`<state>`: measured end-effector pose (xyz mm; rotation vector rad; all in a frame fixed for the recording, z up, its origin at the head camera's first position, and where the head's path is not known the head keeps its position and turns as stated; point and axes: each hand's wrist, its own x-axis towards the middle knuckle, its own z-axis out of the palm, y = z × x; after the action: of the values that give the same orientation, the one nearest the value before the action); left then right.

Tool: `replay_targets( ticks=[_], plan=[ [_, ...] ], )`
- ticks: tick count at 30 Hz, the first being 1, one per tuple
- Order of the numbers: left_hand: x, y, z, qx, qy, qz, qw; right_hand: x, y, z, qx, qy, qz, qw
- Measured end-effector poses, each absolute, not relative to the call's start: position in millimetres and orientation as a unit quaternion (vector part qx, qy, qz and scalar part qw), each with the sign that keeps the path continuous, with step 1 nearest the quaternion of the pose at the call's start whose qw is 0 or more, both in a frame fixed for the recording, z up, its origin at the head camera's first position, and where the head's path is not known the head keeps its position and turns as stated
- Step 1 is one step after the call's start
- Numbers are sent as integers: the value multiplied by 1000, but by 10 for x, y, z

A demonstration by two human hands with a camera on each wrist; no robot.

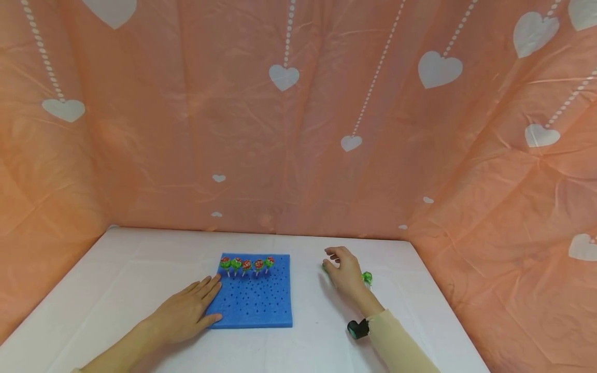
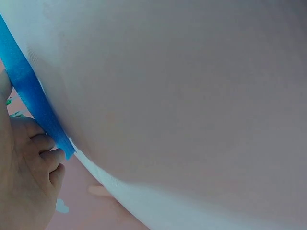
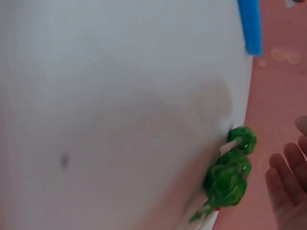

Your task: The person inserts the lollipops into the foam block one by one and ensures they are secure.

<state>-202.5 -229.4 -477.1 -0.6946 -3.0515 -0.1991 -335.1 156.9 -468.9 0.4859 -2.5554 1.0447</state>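
Note:
A blue foam board dotted with small holes lies flat on the white table. Several lollipops in red and green wrappers stand upright in a row along its far side. My left hand rests on the board's left edge, fingers extended; in the left wrist view its fingers lie against the blue side. To the right of the board, my right hand hovers with loosely bent fingers and nothing visible in them. Below and beside it lie green-wrapped lollipops, bunched together in the right wrist view and partly hidden by the hand in the head view.
White cloth covers the table. An orange curtain with white hearts hangs at the back and both sides. A black band with a round part sits at my right wrist.

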Motion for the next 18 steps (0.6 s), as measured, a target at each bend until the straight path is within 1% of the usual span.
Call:
replay_targets(
  ticks=[14,18],
  plan=[
    [-2009,-2292,-4742,-222,-973,-66,3,-3481,1655,-4749,151,-952,256,71],
    [-2010,-2294,-4750,-221,-973,-64,2,-3499,1656,-4757,150,-957,238,63]
  ],
)
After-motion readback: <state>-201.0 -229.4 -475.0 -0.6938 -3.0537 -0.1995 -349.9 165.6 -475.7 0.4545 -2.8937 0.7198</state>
